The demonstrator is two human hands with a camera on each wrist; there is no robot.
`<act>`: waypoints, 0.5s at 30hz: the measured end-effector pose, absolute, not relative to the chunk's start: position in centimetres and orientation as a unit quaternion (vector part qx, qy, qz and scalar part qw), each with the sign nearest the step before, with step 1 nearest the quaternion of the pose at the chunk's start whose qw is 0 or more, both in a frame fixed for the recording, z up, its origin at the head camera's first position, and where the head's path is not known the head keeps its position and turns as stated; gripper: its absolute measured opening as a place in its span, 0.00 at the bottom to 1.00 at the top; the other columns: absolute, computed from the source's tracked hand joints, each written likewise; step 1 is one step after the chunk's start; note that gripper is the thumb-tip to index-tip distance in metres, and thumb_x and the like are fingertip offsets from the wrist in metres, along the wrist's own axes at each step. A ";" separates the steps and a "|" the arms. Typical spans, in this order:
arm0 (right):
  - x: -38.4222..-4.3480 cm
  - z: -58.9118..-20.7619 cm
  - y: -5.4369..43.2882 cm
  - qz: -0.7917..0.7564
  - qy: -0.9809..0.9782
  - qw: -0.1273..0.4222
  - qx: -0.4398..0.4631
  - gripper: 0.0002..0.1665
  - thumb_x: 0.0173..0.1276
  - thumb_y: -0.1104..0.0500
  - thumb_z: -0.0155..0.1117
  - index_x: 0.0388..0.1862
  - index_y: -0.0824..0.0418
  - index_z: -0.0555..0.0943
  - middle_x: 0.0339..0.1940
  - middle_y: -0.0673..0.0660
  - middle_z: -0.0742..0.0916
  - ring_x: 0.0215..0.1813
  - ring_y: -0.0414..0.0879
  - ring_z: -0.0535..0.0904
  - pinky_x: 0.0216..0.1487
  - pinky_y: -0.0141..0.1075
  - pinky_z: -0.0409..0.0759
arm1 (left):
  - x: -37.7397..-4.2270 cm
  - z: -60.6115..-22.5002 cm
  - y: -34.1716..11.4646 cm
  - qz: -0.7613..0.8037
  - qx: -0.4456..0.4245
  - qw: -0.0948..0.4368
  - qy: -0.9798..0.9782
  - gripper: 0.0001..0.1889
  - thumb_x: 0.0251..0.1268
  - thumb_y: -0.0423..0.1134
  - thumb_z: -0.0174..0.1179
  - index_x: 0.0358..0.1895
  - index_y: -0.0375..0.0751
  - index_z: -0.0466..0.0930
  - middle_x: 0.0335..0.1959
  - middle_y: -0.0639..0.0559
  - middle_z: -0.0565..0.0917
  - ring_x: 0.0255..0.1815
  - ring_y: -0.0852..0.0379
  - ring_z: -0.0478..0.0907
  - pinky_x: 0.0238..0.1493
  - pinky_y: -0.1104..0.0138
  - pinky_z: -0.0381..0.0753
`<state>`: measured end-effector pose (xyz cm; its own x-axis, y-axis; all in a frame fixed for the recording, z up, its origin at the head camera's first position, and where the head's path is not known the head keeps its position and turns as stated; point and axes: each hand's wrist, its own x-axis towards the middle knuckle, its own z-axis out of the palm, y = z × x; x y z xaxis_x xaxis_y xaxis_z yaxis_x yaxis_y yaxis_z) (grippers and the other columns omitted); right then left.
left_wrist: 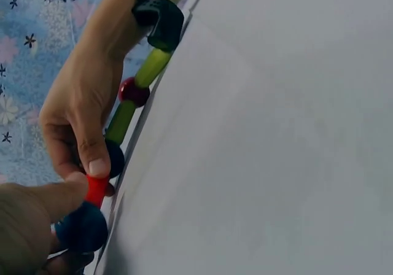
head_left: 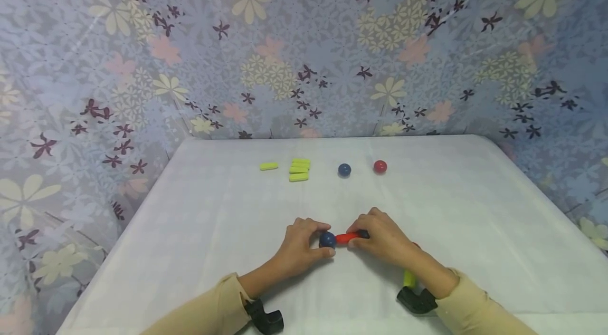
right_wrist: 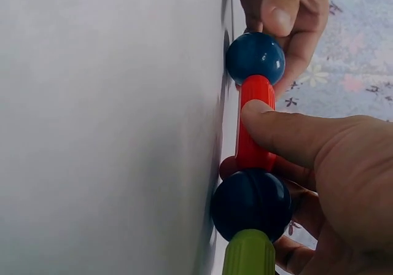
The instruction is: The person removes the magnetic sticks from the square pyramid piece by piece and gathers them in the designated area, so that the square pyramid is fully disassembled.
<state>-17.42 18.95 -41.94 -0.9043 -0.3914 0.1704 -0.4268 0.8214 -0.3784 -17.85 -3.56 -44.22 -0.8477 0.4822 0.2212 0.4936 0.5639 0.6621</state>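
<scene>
My left hand holds a shiny blue ball between thumb and fingers. Against that ball sits the end of a ridged red rod, which my right hand pinches with its thumb on top. A second blue ball is at the rod's other end, close by the right fingers. From there the chain runs on under the right forearm: a yellow-green rod, a red ball and another yellow-green rod. In the head view, the right hand and forearm hide much of this chain.
Several yellow-green rods lie grouped at the back of the white-covered table, with a single rod to their left. A loose blue ball and red ball rest to their right. Flowered cloth hangs behind.
</scene>
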 end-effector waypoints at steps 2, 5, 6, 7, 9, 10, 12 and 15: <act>-17.4 -42.0 18.9 0.207 -0.953 0.047 0.218 0.11 0.50 0.51 0.74 0.34 0.47 0.86 0.29 0.38 0.84 0.35 0.36 0.66 0.37 0.30 0.64 | -17.8 -44.4 -3.3 -0.362 -0.277 0.031 -0.890 0.25 0.47 0.50 0.71 0.51 0.46 0.80 0.44 0.54 0.83 0.46 0.56 0.71 0.52 0.59 0.64; -17.4 -42.0 18.8 0.203 -0.952 0.050 0.223 0.10 0.50 0.51 0.74 0.33 0.47 0.86 0.28 0.38 0.83 0.34 0.36 0.66 0.37 0.30 0.64 | -17.7 -44.4 -3.1 -0.343 -0.273 0.048 -0.897 0.23 0.46 0.49 0.71 0.48 0.48 0.81 0.42 0.55 0.84 0.44 0.58 0.71 0.50 0.60 0.64; -17.4 -42.1 18.8 0.204 -0.952 0.050 0.224 0.10 0.50 0.51 0.74 0.33 0.47 0.86 0.28 0.38 0.83 0.34 0.36 0.66 0.37 0.30 0.64 | -17.7 -44.4 -3.0 -0.338 -0.270 0.050 -0.900 0.22 0.46 0.49 0.71 0.47 0.49 0.82 0.41 0.55 0.84 0.44 0.58 0.71 0.50 0.61 0.64; -17.4 -42.1 18.8 0.205 -0.951 0.050 0.225 0.10 0.50 0.51 0.74 0.33 0.47 0.86 0.28 0.38 0.83 0.34 0.35 0.66 0.36 0.29 0.64 | -17.7 -44.4 -3.0 -0.334 -0.268 0.051 -0.902 0.22 0.46 0.49 0.71 0.47 0.49 0.82 0.41 0.56 0.84 0.44 0.59 0.71 0.50 0.61 0.64; -17.4 -42.0 18.8 0.207 -0.950 0.051 0.228 0.10 0.50 0.51 0.74 0.33 0.47 0.86 0.28 0.37 0.83 0.34 0.35 0.66 0.36 0.29 0.64 | -17.6 -44.2 -2.9 -0.331 -0.263 0.049 -0.905 0.21 0.46 0.49 0.71 0.46 0.50 0.82 0.40 0.57 0.84 0.43 0.60 0.71 0.49 0.62 0.64; -17.4 -42.0 18.8 0.209 -0.950 0.051 0.229 0.10 0.50 0.51 0.74 0.33 0.47 0.86 0.28 0.37 0.83 0.34 0.35 0.66 0.36 0.29 0.64 | -17.6 -44.2 -2.9 -0.330 -0.264 0.049 -0.905 0.21 0.46 0.49 0.71 0.45 0.50 0.82 0.40 0.57 0.84 0.43 0.60 0.71 0.49 0.63 0.64; -17.3 -42.0 18.8 0.211 -0.949 0.051 0.230 0.10 0.50 0.51 0.74 0.33 0.47 0.86 0.28 0.37 0.83 0.34 0.35 0.66 0.36 0.29 0.64 | -17.6 -44.1 -2.9 -0.328 -0.263 0.046 -0.906 0.20 0.47 0.49 0.71 0.45 0.50 0.82 0.39 0.57 0.83 0.43 0.60 0.71 0.48 0.63 0.64; -17.3 -42.0 18.9 0.210 -0.948 0.048 0.233 0.10 0.51 0.51 0.74 0.34 0.47 0.86 0.28 0.37 0.83 0.35 0.35 0.66 0.36 0.29 0.64 | -17.6 -44.0 -3.1 -0.329 -0.267 0.032 -0.905 0.19 0.49 0.48 0.70 0.46 0.49 0.82 0.39 0.57 0.83 0.43 0.60 0.71 0.47 0.64 0.64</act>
<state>-17.33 18.86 -42.01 -0.8864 -0.4225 0.1891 -0.4628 0.8030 -0.3754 -17.64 -3.09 -44.04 -0.8558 0.4619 0.2330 0.5037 0.6411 0.5790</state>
